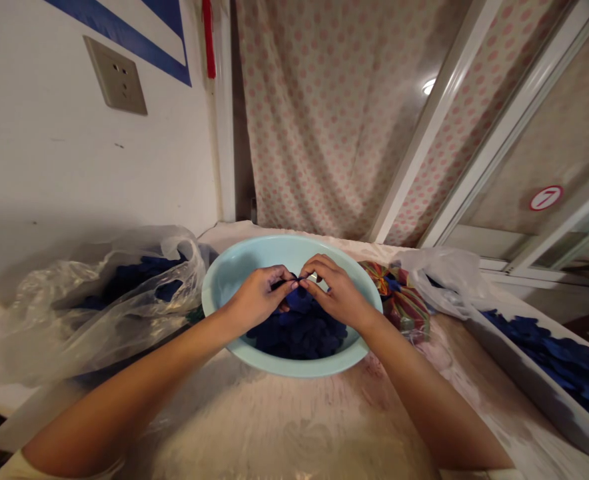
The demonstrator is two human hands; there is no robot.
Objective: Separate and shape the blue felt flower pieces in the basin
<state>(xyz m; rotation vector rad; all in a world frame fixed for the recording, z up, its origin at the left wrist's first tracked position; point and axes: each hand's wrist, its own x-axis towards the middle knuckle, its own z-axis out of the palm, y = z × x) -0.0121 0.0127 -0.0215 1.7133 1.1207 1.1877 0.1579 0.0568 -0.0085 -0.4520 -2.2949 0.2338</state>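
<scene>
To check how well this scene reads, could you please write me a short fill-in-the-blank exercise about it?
The left hand and right hand pinch dark blue cloth inside a ____ basin.
A clear plastic bag lies on the ____ side of the basin.
A striped cloth lies nearer the ____ hand.
The round sign on the door shows the number ____.

Missing words: pale blue; left; right; 7.

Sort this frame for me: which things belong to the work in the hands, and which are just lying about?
In use: left hand, right hand, dark blue cloth, pale blue basin.

Lying about: plastic bag of blue cloth, striped cloth, white tray of blue cloth, wall socket.
</scene>
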